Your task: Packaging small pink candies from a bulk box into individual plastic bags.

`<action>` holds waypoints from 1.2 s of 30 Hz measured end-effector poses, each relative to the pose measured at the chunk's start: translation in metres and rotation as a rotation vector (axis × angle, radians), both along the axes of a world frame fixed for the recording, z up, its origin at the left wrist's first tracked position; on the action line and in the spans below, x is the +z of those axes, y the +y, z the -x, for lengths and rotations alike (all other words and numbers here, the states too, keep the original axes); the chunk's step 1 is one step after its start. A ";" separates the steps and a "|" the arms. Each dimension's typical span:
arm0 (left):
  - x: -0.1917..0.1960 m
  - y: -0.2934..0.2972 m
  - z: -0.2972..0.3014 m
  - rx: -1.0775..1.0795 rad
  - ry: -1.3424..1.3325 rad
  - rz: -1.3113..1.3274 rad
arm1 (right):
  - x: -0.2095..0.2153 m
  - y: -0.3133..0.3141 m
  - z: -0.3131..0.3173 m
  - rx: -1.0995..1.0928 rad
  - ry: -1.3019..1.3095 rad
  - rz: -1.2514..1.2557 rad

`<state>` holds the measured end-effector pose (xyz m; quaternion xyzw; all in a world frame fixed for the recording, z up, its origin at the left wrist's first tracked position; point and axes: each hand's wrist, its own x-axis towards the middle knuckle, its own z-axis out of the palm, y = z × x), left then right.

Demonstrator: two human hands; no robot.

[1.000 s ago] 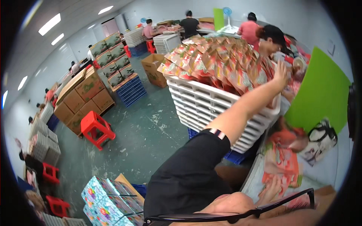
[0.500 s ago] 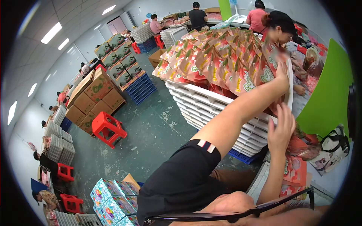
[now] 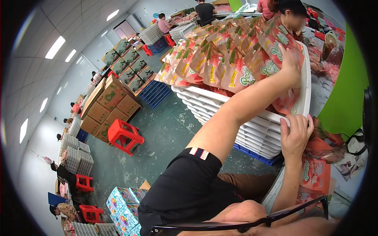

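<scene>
Our right hand [image 3: 296, 135] curls over the near rim of the top tray [image 3: 305, 84], fingers hooked on the white plastic edge and thumb beneath, a closed grip on the rim itself. Our left hand [image 3: 290, 59] reaches across and lies on the pouches [image 3: 220, 63] heaped in that tray, near its right edge, fingers spread loosely and pressing on a pouch; we cannot tell whether they pinch it or only rest there. The pouches are thin, glossy pink and orange film packs, light singly, soft and slippery, so they slide over one another and over the rim; we judge a flat palm steadies them better than a pinch. The tray is stiff perforated plastic, best taken by its rim, and likely heavy with this load. It sits on top of a stack of like trays [image 3: 244, 129], which stands on a blue pallet [image 3: 256, 153]. Further pouches [image 3: 315, 177] lie lower down to the right. A red stool [image 3: 124, 135] stands on the floor to the left.
</scene>
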<state>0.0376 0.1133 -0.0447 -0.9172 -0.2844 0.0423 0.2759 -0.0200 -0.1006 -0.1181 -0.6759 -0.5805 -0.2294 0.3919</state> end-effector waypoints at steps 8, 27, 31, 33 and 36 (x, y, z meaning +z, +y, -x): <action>-0.036 0.025 0.003 -0.252 -0.291 -0.055 | -0.014 -0.025 0.015 0.130 0.289 -0.167; -0.230 -0.336 0.077 -1.167 -0.327 0.955 | -0.168 -0.302 0.126 -0.578 0.946 -0.028; -0.259 -0.387 0.091 -1.201 -0.207 0.904 | -0.168 -0.323 0.151 -0.682 0.998 -0.009; -0.295 -0.399 0.089 -1.180 -0.162 0.907 | -0.171 -0.331 0.159 -0.717 0.996 -0.024; -0.311 -0.405 0.088 -1.209 -0.191 0.837 | -0.177 -0.342 0.171 -0.766 0.978 -0.054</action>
